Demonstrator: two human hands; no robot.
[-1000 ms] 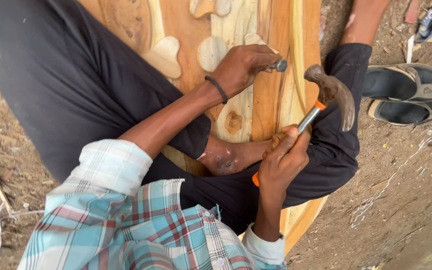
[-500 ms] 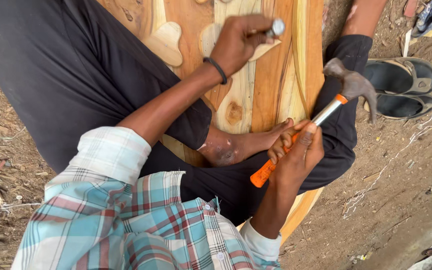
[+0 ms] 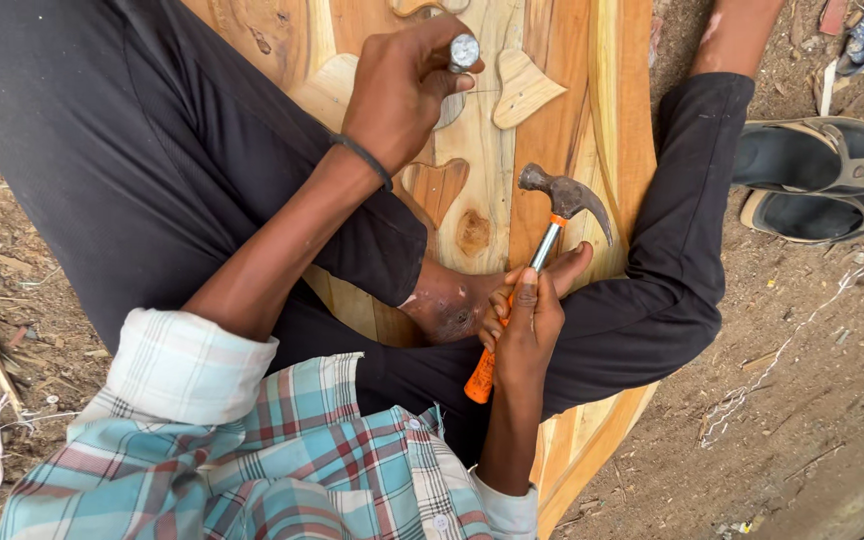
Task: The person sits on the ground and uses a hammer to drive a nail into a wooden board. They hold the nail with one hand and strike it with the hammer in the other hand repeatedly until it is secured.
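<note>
At the far left lies bare dirt ground (image 3: 12,250) with dry twigs and scraps. A rolled plaid sleeve (image 3: 192,370) leads up the forearm to the left hand (image 3: 402,90), which wears a dark band at the wrist. This hand is closed tight around a chisel (image 3: 464,50); only its round, shiny metal top shows above the curled fingers, and the shaft and cutting end are hidden inside the fist, so where it meets the wood cannot be made out.

Beneath it lies a carved wooden panel (image 3: 562,130), pale and orange-brown in stripes, with raised leaf-like shapes and a dark knot near the middle. Dark trouser legs cover much of the panel on both sides, and a bare foot rests on it; its top edge runs out of view.

The right hand (image 3: 527,320) is wrapped firmly around the claw hammer (image 3: 542,250), fingers closed on the orange grip low on the handle. The grey steel head hangs above the panel, tilted, apart from the chisel top.

At the right, a pair of dark sandals (image 3: 812,180) sits on the dirt, beside a thin pale string.
</note>
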